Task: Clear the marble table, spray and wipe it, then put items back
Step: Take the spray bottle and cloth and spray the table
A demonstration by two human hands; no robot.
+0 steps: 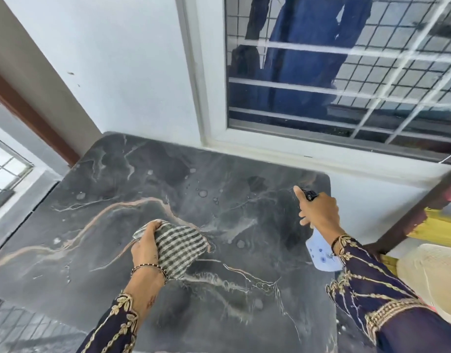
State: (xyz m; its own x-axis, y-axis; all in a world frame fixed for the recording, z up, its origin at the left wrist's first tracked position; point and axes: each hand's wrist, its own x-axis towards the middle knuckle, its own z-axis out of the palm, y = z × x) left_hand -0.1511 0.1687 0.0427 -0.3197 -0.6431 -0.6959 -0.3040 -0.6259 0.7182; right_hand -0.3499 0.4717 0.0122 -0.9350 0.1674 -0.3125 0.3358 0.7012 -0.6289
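Observation:
The dark grey marble table [112, 179] with pale veins fills the middle of the view, and droplets of liquid lie scattered across it. My left hand [145, 244] grips a bunched green-and-white checked cloth [178, 247] that lies on the tabletop near its centre. Above the table's right side, my right hand [318, 210] holds a spray bottle [322, 253] with a black nozzle and a white printed body. The index finger stretches along the nozzle, which points toward the far side of the table. My wrist hides most of the bottle.
A white wall and a barred window [346, 72] stand directly behind the table. A dark wooden rail [410, 212] with yellow boards runs at the right, beside a cream cushion [430, 278]. Tiled floor [23, 327] shows at the lower left.

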